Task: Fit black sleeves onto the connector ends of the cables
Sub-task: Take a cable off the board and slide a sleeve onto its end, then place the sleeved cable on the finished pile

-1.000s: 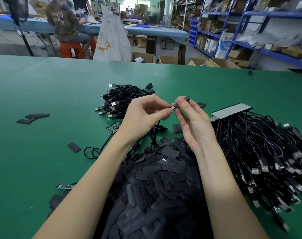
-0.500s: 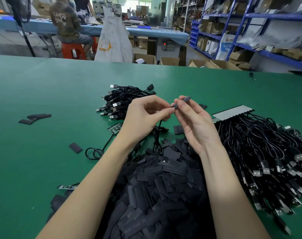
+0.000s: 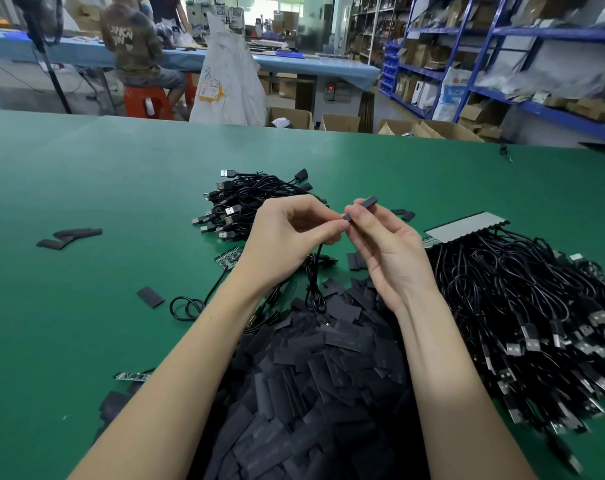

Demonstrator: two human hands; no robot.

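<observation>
Head view: right hand [image 3: 389,258] pinches black sleeve [image 3: 365,205], long axis running 8 to 2 o'clock. Left hand [image 3: 287,244] fingers pinch the cable [image 3: 315,271] end at the sleeve's 8 o'clock mouth, touching, above the worktop [image 3: 86,188].

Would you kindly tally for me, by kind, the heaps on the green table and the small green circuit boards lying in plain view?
Cable heaps: 2
Sleeve heaps: 1
Green circuit boards: 2
Total: 5
</observation>
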